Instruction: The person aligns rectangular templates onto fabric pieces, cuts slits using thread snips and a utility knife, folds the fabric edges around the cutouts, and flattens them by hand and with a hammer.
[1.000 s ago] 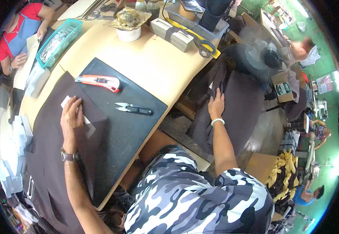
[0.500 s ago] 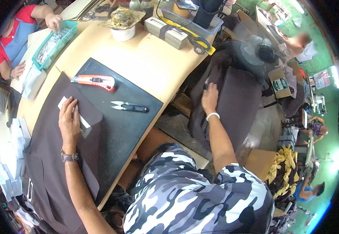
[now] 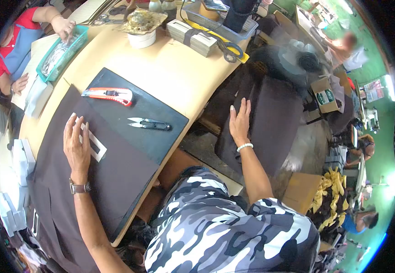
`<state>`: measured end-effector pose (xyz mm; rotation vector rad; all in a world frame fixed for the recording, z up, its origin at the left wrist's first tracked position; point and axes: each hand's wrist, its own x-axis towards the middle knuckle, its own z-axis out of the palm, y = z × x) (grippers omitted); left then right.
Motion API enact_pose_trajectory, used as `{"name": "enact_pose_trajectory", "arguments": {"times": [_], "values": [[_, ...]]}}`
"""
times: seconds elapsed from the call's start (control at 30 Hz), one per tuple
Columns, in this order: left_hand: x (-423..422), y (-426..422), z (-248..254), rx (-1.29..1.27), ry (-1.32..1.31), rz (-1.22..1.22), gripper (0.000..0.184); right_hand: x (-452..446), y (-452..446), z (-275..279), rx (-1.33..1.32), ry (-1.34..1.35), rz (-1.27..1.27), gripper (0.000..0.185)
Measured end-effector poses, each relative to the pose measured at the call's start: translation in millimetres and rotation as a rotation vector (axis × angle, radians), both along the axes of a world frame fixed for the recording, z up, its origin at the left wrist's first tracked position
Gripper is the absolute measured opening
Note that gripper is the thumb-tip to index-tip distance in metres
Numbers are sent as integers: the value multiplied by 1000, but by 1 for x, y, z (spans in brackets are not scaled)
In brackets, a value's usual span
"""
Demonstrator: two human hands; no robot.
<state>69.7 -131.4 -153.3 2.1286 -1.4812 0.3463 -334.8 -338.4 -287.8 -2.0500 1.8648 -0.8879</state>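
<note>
Dark brown fabric (image 3: 115,182) lies over the table's near left part and covers much of the black cutting mat (image 3: 129,98). My left hand (image 3: 76,148) rests on it with fingers outstretched, partly over a white rectangular frame (image 3: 99,152) whose far part is hidden. To the right, beyond the table edge, my right hand (image 3: 240,122) is open, fingers extended, over more dark fabric (image 3: 275,123); whether it touches that fabric I cannot tell. On the mat's bare part are a red-and-white utility knife (image 3: 111,94) and black-handled thread snips (image 3: 149,123).
A co-worker's hand (image 3: 63,28) reaches into a teal basket (image 3: 47,75) at the far left. A white tub (image 3: 142,40), a strapped stack of grey pieces (image 3: 190,38) and scissors (image 3: 231,52) stand along the back. Stacked boxes (image 3: 22,159) line the left side.
The brown fabric now spreads further right across the mat, and its folded edge is flattened. More of the white frame shows. My right hand has shifted slightly left, its fingers straightened.
</note>
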Motion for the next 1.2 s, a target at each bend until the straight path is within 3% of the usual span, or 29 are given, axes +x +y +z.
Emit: {"name": "enact_pose_trajectory", "arguments": {"times": [0.1, 0.13, 0.23, 0.27, 0.33, 0.43, 0.5, 0.57, 0.77, 0.9, 1.0, 1.2], "values": [[1, 21, 11, 152, 10, 46, 29, 21, 16, 30, -80, -333, 106, 50], [-3, 29, 15, 173, -34, 50, 30, 30, 18, 39, -177, -330, 165, 47], [-15, 56, 21, 287, -23, 61, 50, 75, 44, 100, -257, -472, 418, 40], [-19, 65, 25, 363, 49, 70, 60, 90, 53, 115, -310, -411, 523, 37], [-24, 83, 22, 435, 80, 116, 65, 122, 81, 145, -311, -406, 738, 32], [-30, 111, 2, 441, 104, 212, 69, 162, 125, 166, -280, -229, 1175, 41], [-47, 120, -3, 419, 81, 280, 68, 181, 157, 157, -198, -82, 1390, 51], [-71, 121, 0, 409, 119, 370, 66, 187, 172, 138, -144, 19, 1452, 53], [-115, 119, 19, 528, 263, 534, 72, 152, 144, 144, -108, 191, 1461, 49], [-99, 112, 24, 443, 179, 352, 77, 140, 118, 146, -231, 164, 1318, 37], [-99, 98, 26, 402, 157, 214, 81, 150, 100, 142, -350, 135, 947, 27], [-156, 73, 6, 393, 242, -56, 83, 156, 82, 139, -9, -7, 777, 24]]}}
